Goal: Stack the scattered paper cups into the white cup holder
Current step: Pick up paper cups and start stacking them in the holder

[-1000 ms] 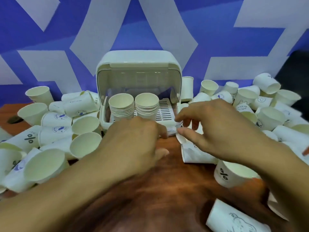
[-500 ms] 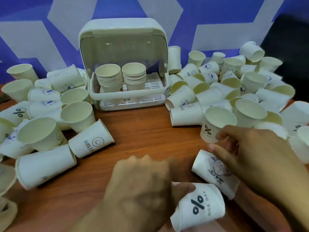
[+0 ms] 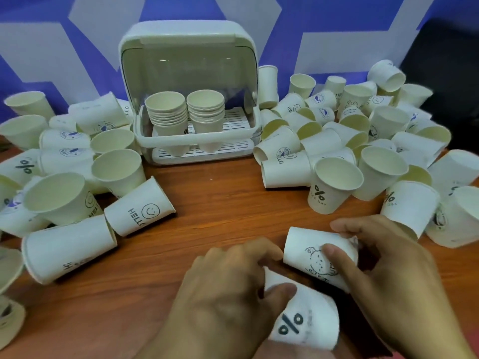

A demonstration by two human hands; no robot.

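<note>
Head view: nearest, the left hand [image 3: 228, 294] grips a percent-marked cup [image 3: 307, 323]; the right hand [image 3: 383, 268] pinches a bear-printed cup [image 3: 311, 255] with curled fingers [image 3: 333, 252]. This looks like the gathering step: next, nest them, then carry them to the white cup holder [image 3: 189, 45] beyond.

The rear wall [image 3: 337, 16] is blue with large pale grey angular panels, evenly lit. In front of it stands 1 table [image 3: 220, 203] with a reddish-brown wood-grain top. A dark shape [image 3: 451, 60], unidentifiable, occupies the far right.
</note>
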